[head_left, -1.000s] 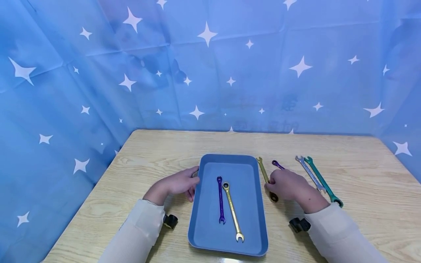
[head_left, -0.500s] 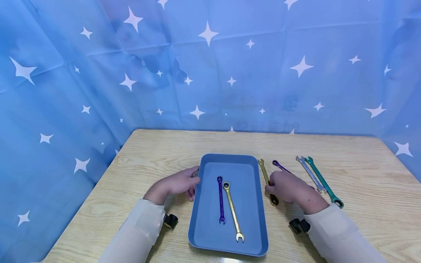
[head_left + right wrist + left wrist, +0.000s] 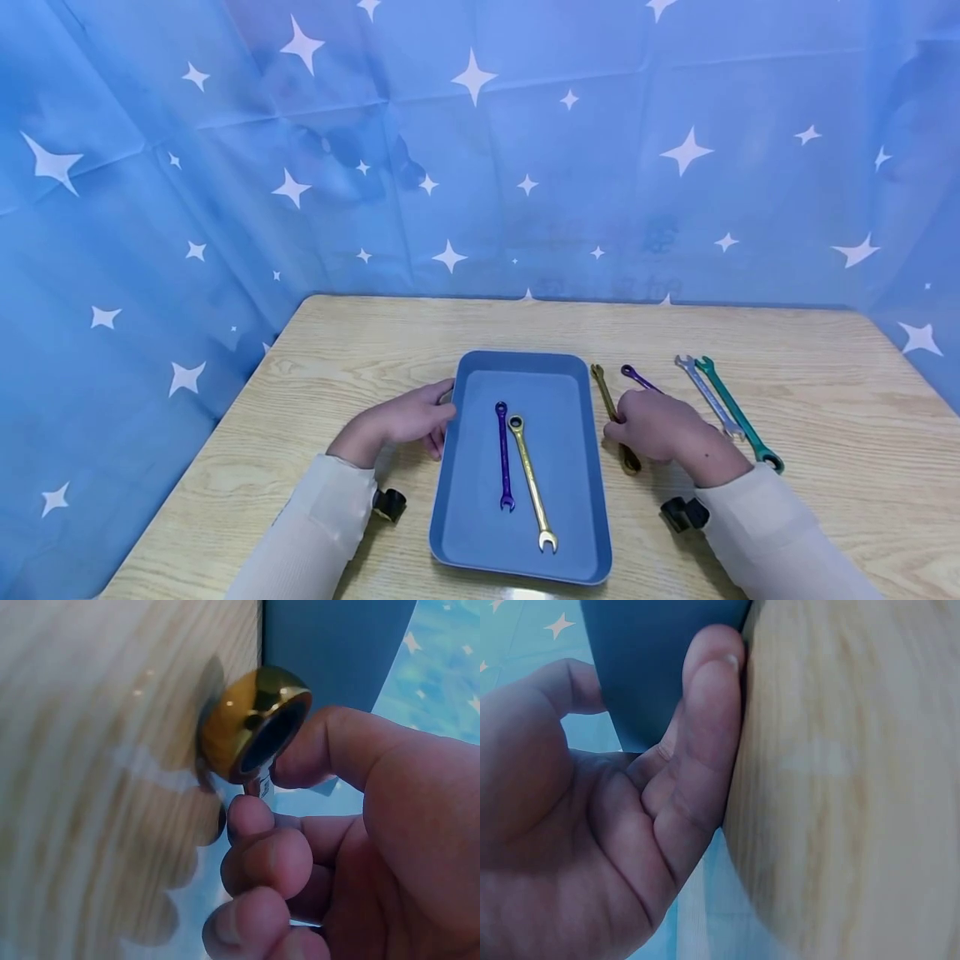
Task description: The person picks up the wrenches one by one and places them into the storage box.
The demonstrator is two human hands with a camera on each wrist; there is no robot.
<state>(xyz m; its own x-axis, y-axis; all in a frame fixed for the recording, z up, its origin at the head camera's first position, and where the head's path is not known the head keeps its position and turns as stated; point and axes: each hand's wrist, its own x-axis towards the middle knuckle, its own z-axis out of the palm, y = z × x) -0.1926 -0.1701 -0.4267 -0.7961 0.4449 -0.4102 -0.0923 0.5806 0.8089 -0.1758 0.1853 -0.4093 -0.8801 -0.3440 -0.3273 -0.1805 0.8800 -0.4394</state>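
A blue tray (image 3: 525,570) holds a purple ratchet wrench (image 3: 504,458) and a gold ratchet wrench (image 3: 531,483), lying lengthwise side by side. My left hand (image 3: 408,417) grips the tray's left side, thumb at the rim and fingers against the outer wall (image 3: 645,667). Just right of the tray, my right hand (image 3: 656,427) pinches a second gold ratchet wrench (image 3: 604,390) between thumb and fingertips around mid-shaft. Its ring end (image 3: 259,724) is tilted up on edge, close over the tabletop. Another purple wrench (image 3: 637,377) lies partly hidden behind my right hand.
Farther right on the wooden table (image 3: 375,333), a silver wrench (image 3: 705,393) and a green ratchet wrench (image 3: 735,408) lie close together. A blue star-patterned cloth (image 3: 480,167) hangs behind and to the left of the table.
The gold wrench in my right hand has shifted slightly right and turned up onto its edge. My left hand and the tray have stayed put.
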